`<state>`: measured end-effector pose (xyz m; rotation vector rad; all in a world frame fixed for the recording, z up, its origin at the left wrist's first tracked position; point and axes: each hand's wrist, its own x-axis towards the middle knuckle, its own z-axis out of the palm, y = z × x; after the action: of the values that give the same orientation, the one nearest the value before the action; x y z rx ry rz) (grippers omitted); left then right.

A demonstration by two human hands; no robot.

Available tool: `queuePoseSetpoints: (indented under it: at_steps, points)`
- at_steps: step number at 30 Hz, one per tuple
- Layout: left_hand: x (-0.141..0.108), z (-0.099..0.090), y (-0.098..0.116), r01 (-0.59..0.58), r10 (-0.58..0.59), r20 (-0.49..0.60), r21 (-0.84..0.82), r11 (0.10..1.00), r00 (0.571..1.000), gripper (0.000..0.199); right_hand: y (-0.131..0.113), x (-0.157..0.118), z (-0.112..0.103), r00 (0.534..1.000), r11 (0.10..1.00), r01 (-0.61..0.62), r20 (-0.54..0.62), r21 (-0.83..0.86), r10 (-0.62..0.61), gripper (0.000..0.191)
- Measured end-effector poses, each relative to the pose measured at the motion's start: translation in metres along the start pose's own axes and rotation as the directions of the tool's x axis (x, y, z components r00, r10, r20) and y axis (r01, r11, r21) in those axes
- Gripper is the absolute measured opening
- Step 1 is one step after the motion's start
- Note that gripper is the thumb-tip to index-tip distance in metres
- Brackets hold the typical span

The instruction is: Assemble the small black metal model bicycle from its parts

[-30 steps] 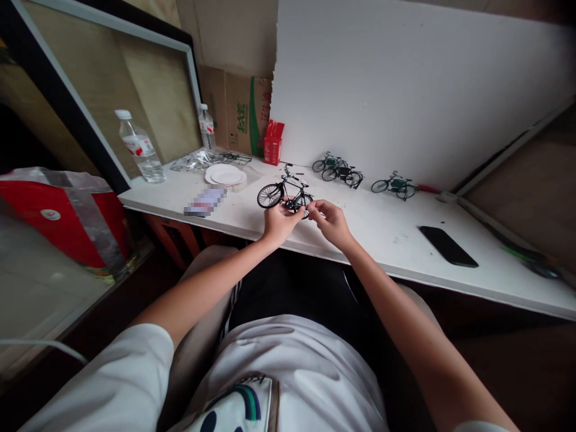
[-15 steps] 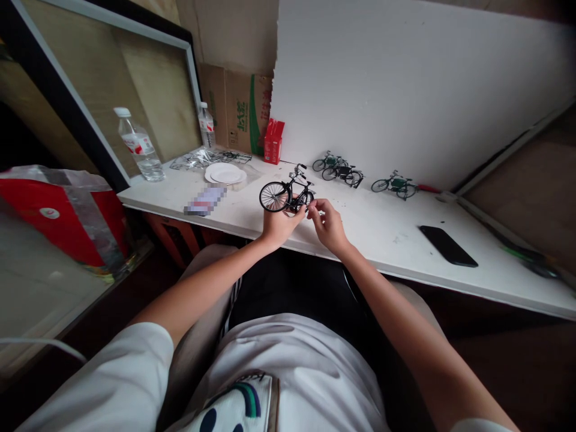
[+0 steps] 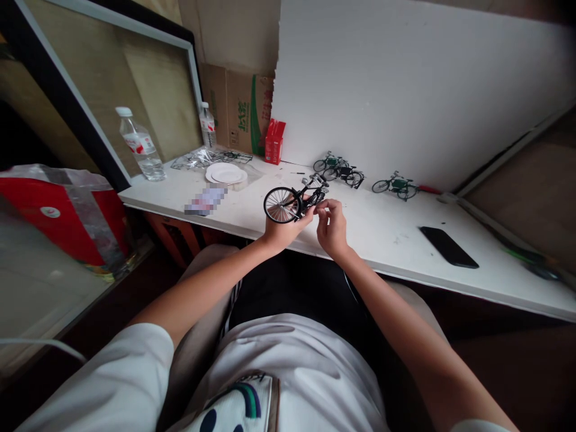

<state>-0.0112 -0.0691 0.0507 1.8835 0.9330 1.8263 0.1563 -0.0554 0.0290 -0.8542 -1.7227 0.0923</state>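
A small black model bicycle (image 3: 282, 205) is held up above the front edge of the white table, its large spoked wheel to the left. My left hand (image 3: 284, 231) grips it from below, with fingers partly hidden behind the frame. My right hand (image 3: 332, 227) is at the bicycle's right end, its thumb and forefinger pinched together close to the left fingertips. Whatever sits between those right fingertips is too small to make out.
The white table (image 3: 378, 240) bears two model bicycles (image 3: 344, 174) at the back, another (image 3: 396, 186) to their right, a black phone (image 3: 449, 246), white plates (image 3: 225, 173), a red box (image 3: 274, 141) and water bottles (image 3: 141, 147), (image 3: 207, 126).
The model bicycle has tilted in my left hand, its handlebars leaning over to the right. Both hands have shifted slightly to the right.
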Motion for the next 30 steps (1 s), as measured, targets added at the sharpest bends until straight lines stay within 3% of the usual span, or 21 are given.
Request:
queuePoseSetpoints:
  at_steps: [5,13,17,20,25,30]
  points:
    - [0.003,-0.006,0.004,-0.016,0.016,0.050,0.001,1.000,0.999,0.021,0.000,0.001,0.000,1.000,0.999,0.025,0.002,0.020,-0.025,0.031]
    - [0.007,-0.010,-0.001,0.072,-0.067,0.088,-0.058,0.996,0.994,0.028,-0.009,-0.001,0.006,0.992,0.986,-0.120,0.055,0.116,0.114,0.036]
    - [0.006,-0.008,0.000,0.065,-0.063,0.038,-0.036,0.997,0.997,0.026,-0.012,-0.002,0.007,0.986,0.968,-0.164,0.071,0.192,0.153,0.034]
    - [0.004,-0.004,0.001,0.050,-0.051,-0.004,-0.023,0.998,0.999,0.023,-0.015,-0.001,0.006,0.988,0.976,-0.153,0.051,0.154,0.147,0.033]
    - [0.000,0.005,-0.002,0.169,-0.183,-0.079,-0.155,0.973,0.980,0.033,-0.016,0.001,0.003,0.992,0.990,-0.127,0.020,0.058,0.126,0.033]
    - [0.002,0.012,-0.008,0.284,-0.318,-0.055,-0.326,0.902,0.947,0.039,-0.021,0.006,0.000,0.988,0.984,-0.153,0.042,0.087,0.150,0.037]
